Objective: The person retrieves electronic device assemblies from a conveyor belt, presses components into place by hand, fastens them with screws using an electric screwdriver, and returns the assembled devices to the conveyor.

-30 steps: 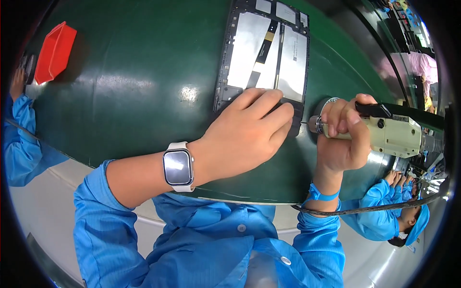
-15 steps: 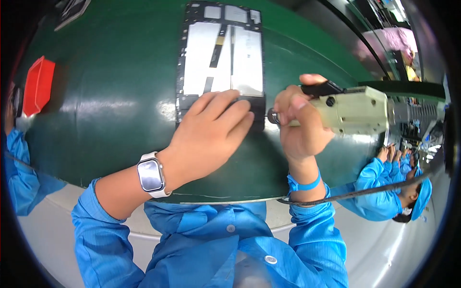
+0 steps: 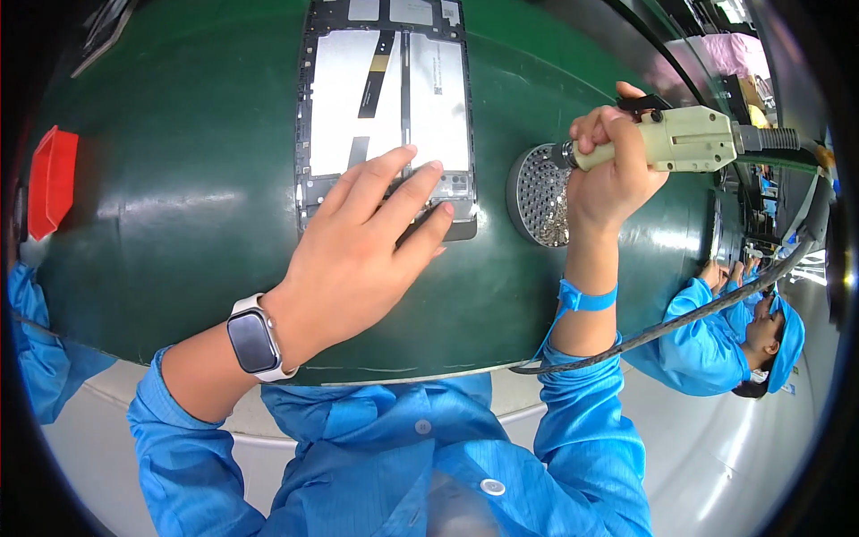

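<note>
An opened tablet [image 3: 438,98] lies on the green table, its inside facing up with silver battery cells and a dark ribbon cable showing. Across its near end rests my left hand [image 3: 353,233], fingers spread and palm down, holding nothing. My right hand [image 3: 613,174] is closed round a pale green electric screwdriver [image 3: 693,141] with a black lever. The screwdriver's nose points left, over a round grey screw tray [image 3: 528,215] with a holed plate and many small screws. The driver's bit is too small to make out there.
A red bin [image 3: 52,183] stands at the left of the green table [image 3: 179,268]. A dark cable [image 3: 680,345] runs along my right forearm. A co-worker in blue [image 3: 702,349] sits at the right, and a blue sleeve [image 3: 40,345] shows at the far left.
My right hand has carried the screwdriver away from the tablet's right edge to the screw tray, which now shows. The tablet and my left hand appear farther left in the view.
</note>
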{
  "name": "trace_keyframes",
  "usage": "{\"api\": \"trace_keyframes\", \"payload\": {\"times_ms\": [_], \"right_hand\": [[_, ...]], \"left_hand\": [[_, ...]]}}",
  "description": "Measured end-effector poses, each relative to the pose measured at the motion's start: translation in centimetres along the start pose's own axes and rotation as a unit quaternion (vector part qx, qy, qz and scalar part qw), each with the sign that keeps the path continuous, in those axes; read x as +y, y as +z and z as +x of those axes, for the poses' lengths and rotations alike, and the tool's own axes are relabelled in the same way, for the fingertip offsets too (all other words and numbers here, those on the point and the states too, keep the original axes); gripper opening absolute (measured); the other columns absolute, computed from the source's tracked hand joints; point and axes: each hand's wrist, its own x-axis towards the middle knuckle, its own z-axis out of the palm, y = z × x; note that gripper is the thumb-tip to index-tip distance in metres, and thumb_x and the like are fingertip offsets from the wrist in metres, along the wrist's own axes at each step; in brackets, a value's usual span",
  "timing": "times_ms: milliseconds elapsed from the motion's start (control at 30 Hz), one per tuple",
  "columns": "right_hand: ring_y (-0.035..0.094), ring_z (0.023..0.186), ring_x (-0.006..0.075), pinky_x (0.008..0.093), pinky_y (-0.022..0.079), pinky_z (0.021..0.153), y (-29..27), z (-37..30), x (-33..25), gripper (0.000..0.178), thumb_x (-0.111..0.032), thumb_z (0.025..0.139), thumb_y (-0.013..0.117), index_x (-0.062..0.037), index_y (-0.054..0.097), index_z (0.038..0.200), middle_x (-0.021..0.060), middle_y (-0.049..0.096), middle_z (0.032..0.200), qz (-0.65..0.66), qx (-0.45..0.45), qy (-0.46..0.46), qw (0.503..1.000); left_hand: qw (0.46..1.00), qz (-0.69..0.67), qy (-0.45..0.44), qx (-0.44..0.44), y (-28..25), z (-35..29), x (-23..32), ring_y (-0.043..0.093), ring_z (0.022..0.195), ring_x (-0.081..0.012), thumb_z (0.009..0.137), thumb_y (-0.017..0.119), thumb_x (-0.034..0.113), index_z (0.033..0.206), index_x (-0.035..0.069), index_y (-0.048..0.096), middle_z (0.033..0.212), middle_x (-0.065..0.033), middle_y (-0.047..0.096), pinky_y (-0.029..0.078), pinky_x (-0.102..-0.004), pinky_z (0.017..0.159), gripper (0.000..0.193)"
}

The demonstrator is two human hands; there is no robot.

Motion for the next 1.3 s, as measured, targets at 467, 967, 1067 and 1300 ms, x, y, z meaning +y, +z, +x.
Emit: {"api": "trace_keyframes", "payload": {"times_ms": [467,967,1067,1300], "right_hand": [[0.048,0.048,0.0152,0.0342,0.046,0.051,-0.3,0.1,0.7,0.019,0.004,0.079,0.059,0.0086,0.059,0.097,0.0079,0.052,0.062,0.002,0.015,0.02,1.0],[0.047,0.049,0.0133,0.0319,0.045,0.054,-0.5,-0.6,-0.3,0.035,-0.003,0.084,0.06,0.0104,0.055,0.116,0.0055,0.053,0.062,0.014,-0.007,-0.046,0.999],[0.045,0.054,0.0132,0.0345,0.042,0.058,0.9,-2.5,-3.3,0.044,-0.007,0.086,0.057,0.0076,0.049,0.128,0.0028,0.046,0.06,0.097,-0.081,-0.016,0.992],[0.041,0.053,0.0109,0.0336,0.04,0.06,5.8,-6.5,-3.7,0.043,-0.01,0.086,0.054,0.0028,0.054,0.127,0.0,0.045,0.065,0.094,-0.187,0.07,0.975]], "left_hand": [[1.0,-0.005,-0.003,-0.003,-0.1,0.0,-0.1,0.052,0.128,-0.0365,0.078,0.081,0.017,0.116,0.009,0.071,0.14,-0.0125,0.057,0.048,-0.0481,0.099,0.04],[1.0,-0.007,-0.01,0.008,0.5,-0.4,-0.4,0.051,0.131,-0.0382,0.081,0.074,0.018,0.118,0.01,0.071,0.142,-0.0182,0.054,0.045,-0.051,0.104,0.038],[1.0,0.027,-0.001,0.002,0.4,-0.5,0.0,0.049,0.133,-0.0391,0.085,0.064,0.018,0.122,0.01,0.069,0.144,-0.0204,0.053,0.042,-0.0524,0.109,0.038],[0.999,0.018,-0.022,0.016,0.7,-0.9,0.3,0.047,0.137,-0.0394,0.088,0.059,0.019,0.122,0.01,0.07,0.145,-0.022,0.052,0.038,-0.0525,0.113,0.037]]}}
